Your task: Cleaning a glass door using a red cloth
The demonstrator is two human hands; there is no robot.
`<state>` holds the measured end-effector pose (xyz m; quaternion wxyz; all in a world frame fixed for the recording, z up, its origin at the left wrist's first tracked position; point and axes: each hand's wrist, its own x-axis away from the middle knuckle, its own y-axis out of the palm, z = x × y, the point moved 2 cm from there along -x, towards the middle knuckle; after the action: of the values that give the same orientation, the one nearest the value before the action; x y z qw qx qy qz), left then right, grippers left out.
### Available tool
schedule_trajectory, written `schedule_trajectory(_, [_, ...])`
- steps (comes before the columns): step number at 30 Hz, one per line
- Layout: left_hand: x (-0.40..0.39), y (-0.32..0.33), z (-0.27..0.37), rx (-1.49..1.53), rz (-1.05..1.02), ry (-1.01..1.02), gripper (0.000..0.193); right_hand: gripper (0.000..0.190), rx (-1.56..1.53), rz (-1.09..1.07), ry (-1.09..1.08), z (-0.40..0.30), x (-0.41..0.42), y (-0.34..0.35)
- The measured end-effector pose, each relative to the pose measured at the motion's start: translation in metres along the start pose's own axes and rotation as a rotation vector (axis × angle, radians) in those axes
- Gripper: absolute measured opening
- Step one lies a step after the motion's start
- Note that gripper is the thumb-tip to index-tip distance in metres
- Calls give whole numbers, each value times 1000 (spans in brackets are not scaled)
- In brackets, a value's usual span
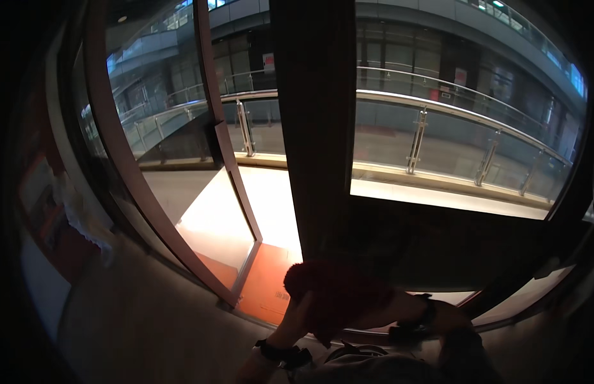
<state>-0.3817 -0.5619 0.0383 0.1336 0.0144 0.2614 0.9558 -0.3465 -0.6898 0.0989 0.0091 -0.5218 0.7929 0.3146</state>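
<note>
A dark red cloth (345,293), which looks like a towel, is bunched between my hands low in front of my body. My left hand (299,312) grips its left end, with the thumb lying along the cloth. My right hand (381,314) comes in from the right and holds the other side; its fingers are hidden by the cloth and the deep shadow. A dark band circles each wrist. Behind the cloth rises a wide dark upright post (321,144), and a dark panel (436,245) joins it on the right.
At left stands a glass door (181,158) in a reddish-brown frame, swung at an angle. Orange-red sheeting (268,283) bearing writing covers the floor at the doorway. Beyond runs a metal handrail (397,96) with glass panels. Blurred items (71,230) lie at far left.
</note>
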Motion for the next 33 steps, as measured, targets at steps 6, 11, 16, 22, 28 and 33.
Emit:
schedule_trajectory(6, [-19, 25, 44, -279, -21, 401, 44, 41, 955, -8, 191, -111, 35, 45])
schedule_trajectory(11, [-58, 35, 118, 141, -6, 749, 46, 35, 1802, 307, -234, -177, 100, 47])
schedule_trajectory(16, [-111, 53, 149, -1544, 477, 1499, 59, 38, 2582, 857, -547, -223, 129, 11])
schedule_trajectory(22, [-131, 35, 116, -1527, -47, 1343, 57, 53, 2928, 995, -324, -222, 186, -22])
schedule_trajectory(28, [-136, 122, 209, -1695, 99, 1573, 65, 44, 3003, 1040, -352, -210, 198, -35])
schedule_trajectory(33, [-158, 185, 327, -1854, 359, 1818, 54, 40, 2960, 990, -467, -204, 205, -61])
